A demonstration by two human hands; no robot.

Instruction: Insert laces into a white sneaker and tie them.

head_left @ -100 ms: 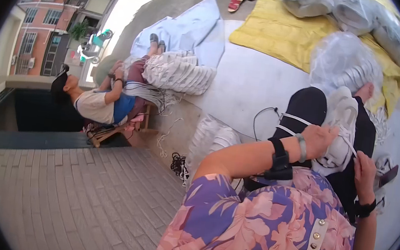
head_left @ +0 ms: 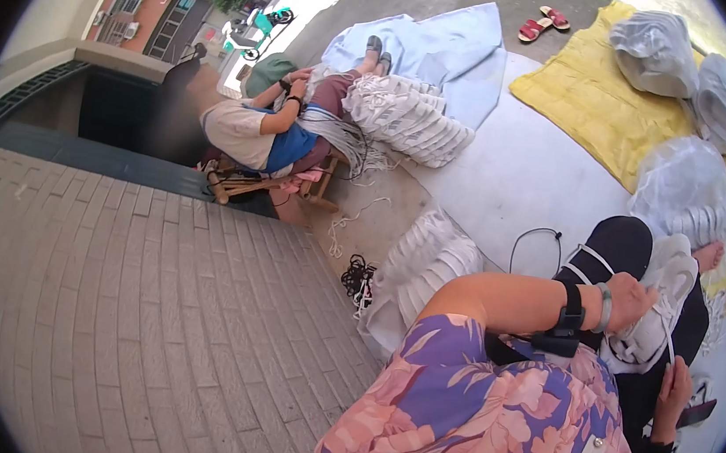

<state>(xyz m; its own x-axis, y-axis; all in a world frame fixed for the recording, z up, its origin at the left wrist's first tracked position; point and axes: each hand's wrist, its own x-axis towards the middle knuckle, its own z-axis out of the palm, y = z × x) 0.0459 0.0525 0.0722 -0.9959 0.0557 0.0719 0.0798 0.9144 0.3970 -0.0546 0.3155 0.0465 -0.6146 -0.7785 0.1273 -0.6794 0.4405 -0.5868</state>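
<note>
My left hand (head_left: 631, 303) is curled, with its fingers bent at the upper of the white lace-up shoe (head_left: 674, 281); I cannot tell whether they pinch a lace. My right hand (head_left: 676, 392) holds thumb and fingertips together, pinching the thin white shoelace (head_left: 671, 347), which runs straight from the shoe to the fingers. The shoe rests on my lap, against the black fabric trousers (head_left: 623, 238), between both hands. Two narrow white bands (head_left: 597, 258) cross my left leg.

Surrounding items: to my left, a stack of white shoes (head_left: 430, 264) in clear plastic, with a tangle of black laces (head_left: 359, 279) just beside it. Beyond my knees, a clear plastic bag (head_left: 682, 180) containing white shoes overlaps a yellow sheet (head_left: 572, 94). Farther left, a co-worker (head_left: 244, 134) is seated.
</note>
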